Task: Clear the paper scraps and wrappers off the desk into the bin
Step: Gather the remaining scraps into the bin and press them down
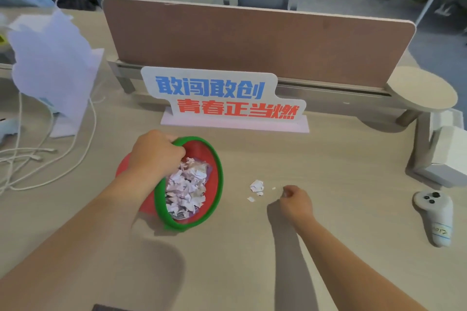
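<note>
One view, head camera:
Bin: a red bin [214, 159] with a green rim, tilted toward the camera on the counter [328, 235], left of centre.
Bin contents: crumpled white and pale purple paper scraps and wrappers [187, 187], heaped well up inside.
Left hand [155, 153]: fingers curled over the bin's far-left rim, gripping it, knuckles above the scraps.
Right hand [294, 201]: closed loosely on the counter to the right of the bin, thumb and fingertips pinched on a tiny white bit; what it is cannot be told.
Loose scraps [257, 186]: one crumpled white piece and a few small crumbs on the counter, between the bin and the right hand, just beside its fingertips.
Sign [222, 98]: stands behind the bin; blue line reads 敢闯敢创, red line reads 青春正当燃.
Controller [433, 217]: grey, lying far right, with a handwritten label too blurred to read.
</note>
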### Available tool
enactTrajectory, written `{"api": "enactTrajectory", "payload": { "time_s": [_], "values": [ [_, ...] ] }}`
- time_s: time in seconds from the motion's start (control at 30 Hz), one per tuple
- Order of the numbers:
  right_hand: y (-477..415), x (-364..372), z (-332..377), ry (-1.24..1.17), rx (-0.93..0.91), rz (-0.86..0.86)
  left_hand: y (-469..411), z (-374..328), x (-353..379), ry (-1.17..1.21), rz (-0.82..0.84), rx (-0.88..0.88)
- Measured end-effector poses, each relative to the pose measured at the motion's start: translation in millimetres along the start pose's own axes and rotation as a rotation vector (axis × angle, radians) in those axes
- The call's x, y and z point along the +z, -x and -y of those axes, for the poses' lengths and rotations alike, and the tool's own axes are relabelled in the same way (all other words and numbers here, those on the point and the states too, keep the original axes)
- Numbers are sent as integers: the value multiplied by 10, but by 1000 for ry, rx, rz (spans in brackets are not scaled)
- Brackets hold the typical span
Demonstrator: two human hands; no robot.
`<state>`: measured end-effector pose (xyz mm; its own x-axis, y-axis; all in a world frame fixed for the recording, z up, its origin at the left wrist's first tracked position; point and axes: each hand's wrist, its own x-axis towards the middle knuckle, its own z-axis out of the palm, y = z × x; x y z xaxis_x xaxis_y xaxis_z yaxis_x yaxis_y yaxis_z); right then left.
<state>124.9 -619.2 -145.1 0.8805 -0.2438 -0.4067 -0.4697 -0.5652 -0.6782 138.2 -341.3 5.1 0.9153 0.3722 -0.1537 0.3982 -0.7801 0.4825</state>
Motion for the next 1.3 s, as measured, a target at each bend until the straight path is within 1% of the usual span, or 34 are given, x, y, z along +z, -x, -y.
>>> {"api": "enactTrajectory", "payload": {
  "time_s": [0.1, 0.13, 0.17, 0.23, 0.27, 0.3, 0.37, 0.4, 0.5, 0.6, 0.7, 0.73, 0.83, 0.9, 0.97, 1.03, 1.07, 1.13, 1.17, 1.23, 1.3],
  "values": [
    [-65, 133, 114, 49, -138, 128, -12, 12, 14, 5, -9, -2],
    [-82, 147, 132, 28, -161, 130, -14, 19, 14, 7, -12, 1],
    [-103, 146, 138, -16, -164, 98, -14, 29, 12, 10, -16, 1],
    [-173, 115, 96, -62, -127, -59, -23, 59, -5, 23, -26, -9],
    [-217, 110, 56, -44, -103, -114, -35, 77, -19, 32, -30, -20],
    [-251, 115, 23, -13, -83, -117, -51, 95, -35, 42, -33, -31],
    [-280, 155, 29, 47, -61, -39, -75, 124, -59, 55, -35, -41],
    [-284, 192, 57, 72, -80, 10, -83, 131, -67, 59, -36, -43],
    [-258, 337, 170, 126, -212, 171, -85, 146, -82, 80, -28, -54],
    [-223, 437, 236, 252, -356, 216, -78, 156, -93, 97, -27, -58],
    [-233, 456, 241, 425, -411, 276, -88, 173, -116, 111, -25, -68],
    [-223, 452, 231, 448, -437, 283, -90, 177, -125, 115, -26, -72],
    [-153, 456, 196, 503, -506, 226, -86, 182, -150, 130, -28, -78],
    [-117, 481, 198, 518, -487, 181, -84, 189, -169, 148, -26, -77],
    [-104, 498, 259, 525, -440, 177, -81, 200, -187, 168, -20, -81],
    [-83, 477, 354, 493, -366, 181, -80, 222, -208, 188, -15, -83],
    [-76, 461, 403, 435, -311, 170, -81, 231, -219, 200, -13, -86],
    [-22, 459, 549, 246, -210, 96, -92, 252, -238, 220, -11, -91],
    [52, 484, 673, 155, -208, 47, -105, 267, -251, 227, -10, -91],
    [288, 589, 1000, 63, -332, -1, -135, 300, -269, 228, -6, -89],
    [549, 734, 1331, 6, -485, 44, -157, 315, -274, 215, 2, -76]
  ]
}}
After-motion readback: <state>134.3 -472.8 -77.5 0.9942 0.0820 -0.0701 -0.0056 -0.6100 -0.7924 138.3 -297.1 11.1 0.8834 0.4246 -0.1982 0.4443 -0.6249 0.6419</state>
